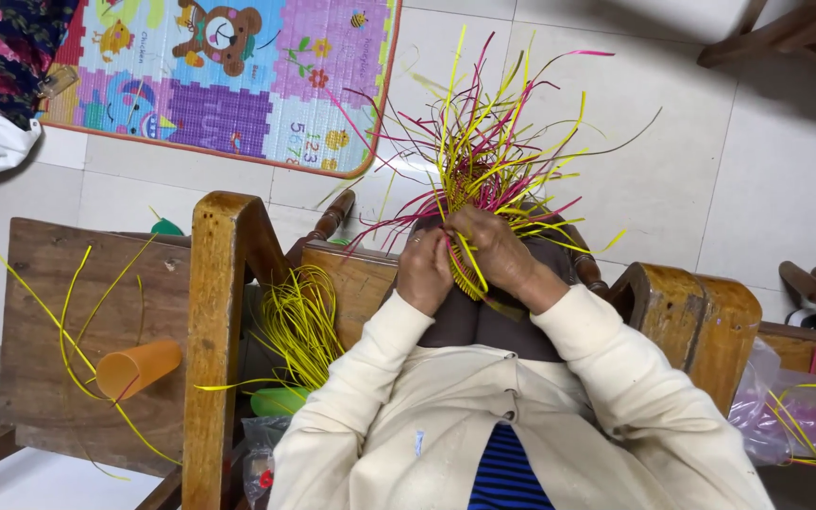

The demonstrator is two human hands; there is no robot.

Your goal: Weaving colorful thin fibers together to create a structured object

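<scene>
Head view, my left hand (pixel 424 269) and right hand (pixel 498 250) clamped on the woven strips (pixel 484 161), weave's base hidden behind fingers, pale tiled floor (pixel 757 170), wooden chair (pixel 214 312).

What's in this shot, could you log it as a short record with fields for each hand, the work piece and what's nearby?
left hand: grips the woven piece's near edge
right hand: pinches a yellow strip against it
woven piece: yellow and pink strips fanning upward
loose strips: yellow bundle beside the wooden chair
orange cup: lying on its side on a wooden seat
play mat: colourful, on tiled floor
</scene>
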